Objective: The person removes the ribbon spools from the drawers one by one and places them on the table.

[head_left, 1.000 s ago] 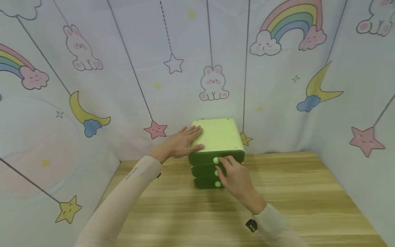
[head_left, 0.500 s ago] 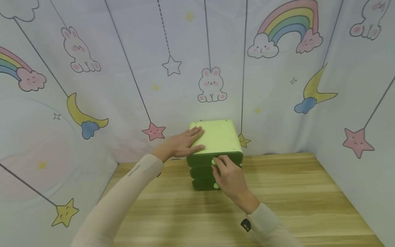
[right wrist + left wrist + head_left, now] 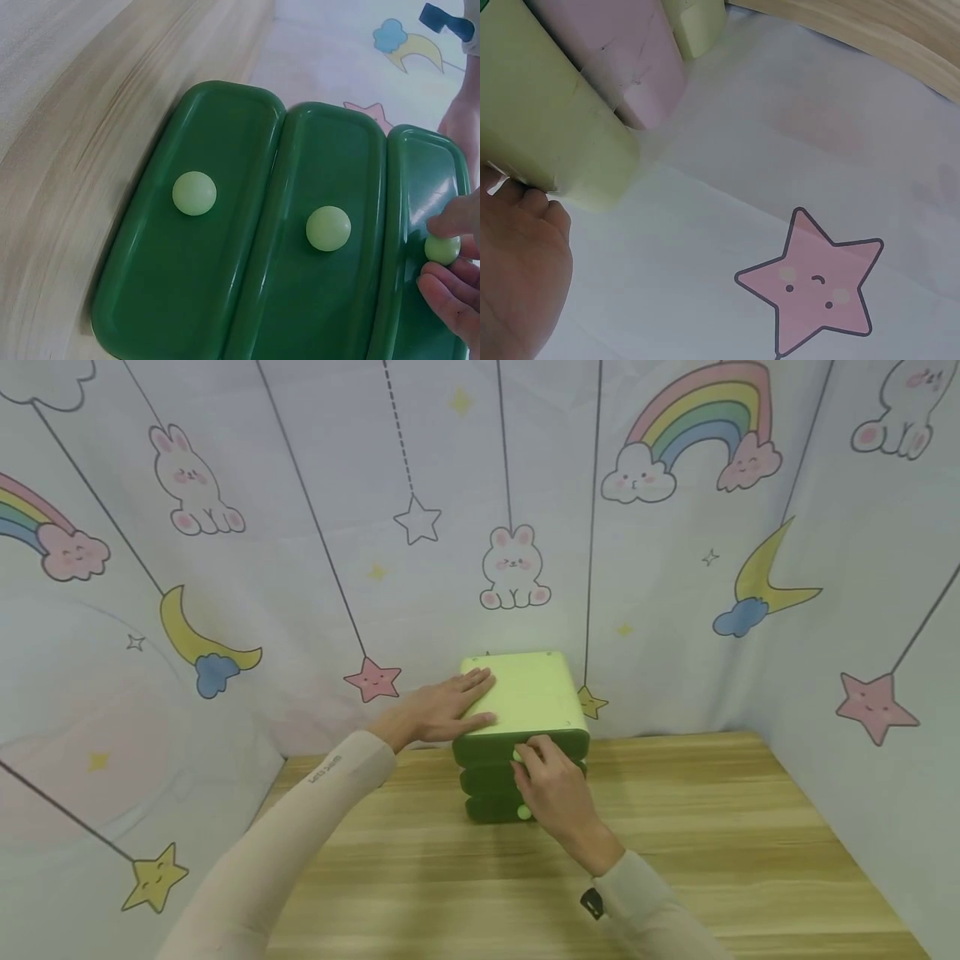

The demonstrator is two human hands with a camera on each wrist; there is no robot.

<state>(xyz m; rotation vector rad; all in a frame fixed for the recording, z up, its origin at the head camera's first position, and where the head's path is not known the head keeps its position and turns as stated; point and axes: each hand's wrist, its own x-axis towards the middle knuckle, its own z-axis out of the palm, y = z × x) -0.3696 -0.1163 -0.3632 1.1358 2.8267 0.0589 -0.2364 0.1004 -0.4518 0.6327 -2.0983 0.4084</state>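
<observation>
A small drawer unit (image 3: 525, 689) with a pale green top stands at the back of the table. Its three dark green drawer fronts (image 3: 315, 300) are stacked, each with a round pale green knob. My left hand (image 3: 442, 706) lies flat on the left part of the top, fingers straight. With thumb and fingers, my right hand (image 3: 558, 789) pinches the top drawer's knob (image 3: 442, 250). The middle knob (image 3: 328, 229) and bottom knob (image 3: 194, 193) are free in the right wrist view. All three fronts sit flush. The left wrist view shows the unit's pale green and pink side (image 3: 630, 60).
The wood-grain table (image 3: 675, 852) spreads around the unit. Behind and at both sides hangs a white cloth (image 3: 315, 510) printed with rabbits, rainbows, moons and stars. The unit stands close to the back cloth.
My right hand has moved slightly left and closed its fingers on the top drawer's knob. My left hand has stayed on the unit's top.
</observation>
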